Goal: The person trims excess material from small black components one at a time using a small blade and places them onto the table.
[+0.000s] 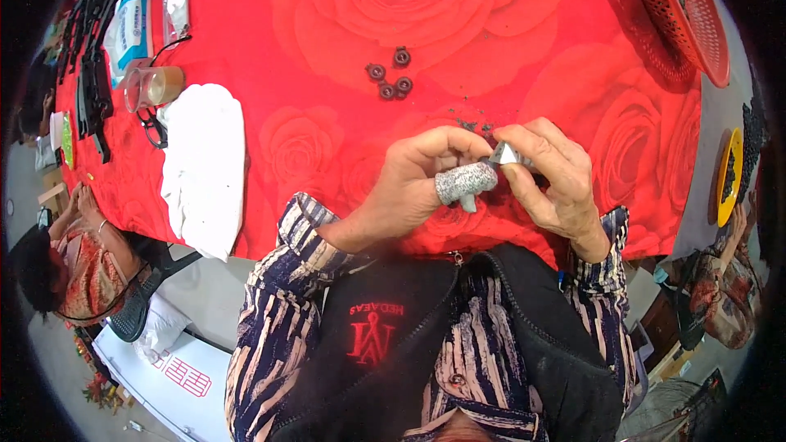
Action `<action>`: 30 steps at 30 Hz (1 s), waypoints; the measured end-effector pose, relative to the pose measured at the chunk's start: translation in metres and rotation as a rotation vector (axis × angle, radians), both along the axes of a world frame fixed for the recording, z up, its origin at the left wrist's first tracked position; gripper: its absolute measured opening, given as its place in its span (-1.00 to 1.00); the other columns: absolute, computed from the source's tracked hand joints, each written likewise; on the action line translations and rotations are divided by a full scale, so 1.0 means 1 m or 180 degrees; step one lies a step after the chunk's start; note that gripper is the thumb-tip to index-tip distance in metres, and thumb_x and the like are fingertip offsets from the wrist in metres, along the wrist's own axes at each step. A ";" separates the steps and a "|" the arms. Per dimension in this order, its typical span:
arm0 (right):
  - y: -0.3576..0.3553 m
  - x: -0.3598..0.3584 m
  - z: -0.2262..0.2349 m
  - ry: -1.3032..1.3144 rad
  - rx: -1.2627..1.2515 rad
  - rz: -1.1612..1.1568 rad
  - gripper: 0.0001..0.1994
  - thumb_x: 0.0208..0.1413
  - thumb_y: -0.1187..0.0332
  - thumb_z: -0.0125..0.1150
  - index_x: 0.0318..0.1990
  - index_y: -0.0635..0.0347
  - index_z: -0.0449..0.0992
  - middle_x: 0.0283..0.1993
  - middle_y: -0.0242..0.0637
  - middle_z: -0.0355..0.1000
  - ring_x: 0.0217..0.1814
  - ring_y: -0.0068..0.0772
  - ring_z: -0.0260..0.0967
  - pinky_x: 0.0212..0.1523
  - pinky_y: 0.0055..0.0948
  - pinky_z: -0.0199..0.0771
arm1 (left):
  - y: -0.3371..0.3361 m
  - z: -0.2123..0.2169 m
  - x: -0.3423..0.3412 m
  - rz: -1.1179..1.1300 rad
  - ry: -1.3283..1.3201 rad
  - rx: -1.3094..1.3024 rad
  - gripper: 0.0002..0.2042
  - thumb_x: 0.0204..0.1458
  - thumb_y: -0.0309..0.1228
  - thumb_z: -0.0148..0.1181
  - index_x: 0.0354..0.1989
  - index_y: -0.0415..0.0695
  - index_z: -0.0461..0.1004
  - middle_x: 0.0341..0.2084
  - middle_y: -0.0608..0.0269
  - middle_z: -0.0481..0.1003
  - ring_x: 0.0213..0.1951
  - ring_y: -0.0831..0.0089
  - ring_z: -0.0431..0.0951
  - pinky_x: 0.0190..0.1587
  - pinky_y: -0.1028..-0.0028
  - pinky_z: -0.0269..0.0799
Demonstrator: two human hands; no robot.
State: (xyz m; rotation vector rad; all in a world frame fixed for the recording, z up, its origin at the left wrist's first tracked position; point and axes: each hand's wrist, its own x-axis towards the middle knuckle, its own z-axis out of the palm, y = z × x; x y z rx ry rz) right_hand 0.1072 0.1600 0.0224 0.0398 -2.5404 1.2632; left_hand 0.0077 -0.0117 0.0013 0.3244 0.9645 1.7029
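My left hand (409, 176) is closed in a pinch in front of my chest. Its thumb is wrapped in a grey speckled covering (465, 182), and a small dark piece shows at the fingertips, mostly hidden. Close against it, my right hand (557, 172) grips a short, shiny metal blade (507, 153) between thumb and fingers. The blade's tip meets the dark piece. Just beyond the hands, black shavings (467, 125) lie scattered on the red rose-patterned cloth (327, 147). Farther off sits a small group of round black ring-shaped parts (401, 56).
On the left are a white cloth (205, 164), a cup of brownish liquid (166, 84), a blue-white packet (129, 33) and long black strips (92, 98). A red perforated basket (692, 24) stands far right, near a yellow tray (728, 188). Other people sit at both sides.
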 end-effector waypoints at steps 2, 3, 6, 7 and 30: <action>-0.001 0.000 0.002 0.0020 -0.0016 0.0020 -0.69 -0.17 0.62 0.20 -0.17 0.36 0.44 -0.44 -0.15 0.34 -0.52 -0.23 0.34 -0.53 -0.37 0.34 | -0.001 0.000 0.002 0.0019 -0.0149 0.0063 -0.79 0.08 -0.53 0.13 -0.12 -0.29 0.38 -0.35 0.27 0.47 -0.33 0.59 0.49 -0.36 0.62 0.47; -0.002 0.002 0.002 -0.0029 -0.0022 0.0000 -0.69 -0.18 0.63 0.20 -0.17 0.36 0.44 -0.44 -0.15 0.34 -0.52 -0.23 0.34 -0.53 -0.37 0.34 | -0.002 -0.002 0.003 -0.0028 -0.0182 0.0138 -0.78 0.08 -0.53 0.12 -0.10 -0.28 0.37 -0.31 0.25 0.48 -0.32 0.59 0.49 -0.37 0.61 0.47; -0.003 0.003 -0.002 -0.0016 -0.0034 -0.0048 -0.70 -0.16 0.63 0.20 -0.18 0.36 0.44 -0.45 -0.15 0.35 -0.52 -0.23 0.34 -0.53 -0.38 0.33 | -0.001 -0.012 0.007 0.0044 -0.0214 0.0458 -0.78 0.10 -0.52 0.10 -0.09 -0.27 0.36 -0.28 0.26 0.47 -0.30 0.59 0.49 -0.36 0.61 0.47; -0.004 0.004 -0.002 -0.0047 -0.0062 -0.0070 -0.71 -0.15 0.62 0.20 -0.18 0.36 0.44 -0.45 -0.15 0.34 -0.52 -0.23 0.33 -0.53 -0.38 0.33 | -0.001 -0.011 0.007 0.0067 -0.0187 0.0367 -0.78 0.10 -0.51 0.10 -0.09 -0.26 0.35 -0.28 0.27 0.46 -0.30 0.60 0.48 -0.36 0.61 0.46; -0.010 0.004 -0.005 -0.0077 -0.0362 -0.0261 -0.73 -0.11 0.64 0.17 -0.18 0.36 0.44 -0.46 -0.17 0.34 -0.51 -0.30 0.33 -0.52 -0.42 0.31 | 0.003 -0.012 0.024 0.0781 0.0262 0.0209 -0.76 0.07 -0.55 0.12 -0.07 -0.26 0.37 -0.27 0.25 0.47 -0.27 0.60 0.48 -0.36 0.65 0.43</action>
